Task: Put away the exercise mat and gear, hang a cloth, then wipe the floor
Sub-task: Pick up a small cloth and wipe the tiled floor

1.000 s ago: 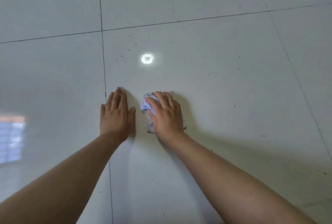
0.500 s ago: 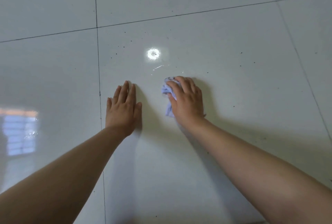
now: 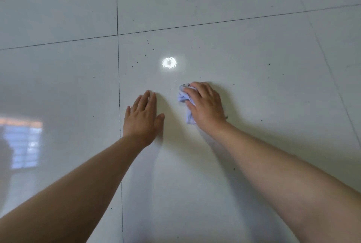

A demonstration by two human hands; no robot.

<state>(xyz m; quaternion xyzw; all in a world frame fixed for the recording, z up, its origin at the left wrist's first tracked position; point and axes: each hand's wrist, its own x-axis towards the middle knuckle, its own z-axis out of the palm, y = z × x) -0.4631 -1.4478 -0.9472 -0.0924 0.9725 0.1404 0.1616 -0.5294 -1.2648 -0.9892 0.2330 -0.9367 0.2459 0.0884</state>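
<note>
Where the glossy white tiled floor (image 3: 263, 57) is crossed by thin dark grout lines (image 3: 118, 71), one line is seen running just left of the left hand (image 3: 141, 120) and another across the frame well beyond both hands. The left hand is laid flat on the tile, palm down, fingers straight and close together, with nothing held. The crumpled pale blue-white cloth (image 3: 184, 97) is pressed to the floor under the right hand (image 3: 208, 106), whose fingers are curled over it. Hand and cloth lie near the left hand but apart from it, on the same tile. Bare tile is left open around the hands, widest to the right and ahead. A small round bright light reflection (image 3: 169, 62) is seen just beyond the cloth. Small dark specks (image 3: 145, 55) are scattered about. Most of the cloth is hidden beneath the palm, and only its left edge is shown. Both forearms are cut off by the lower frame.
</note>
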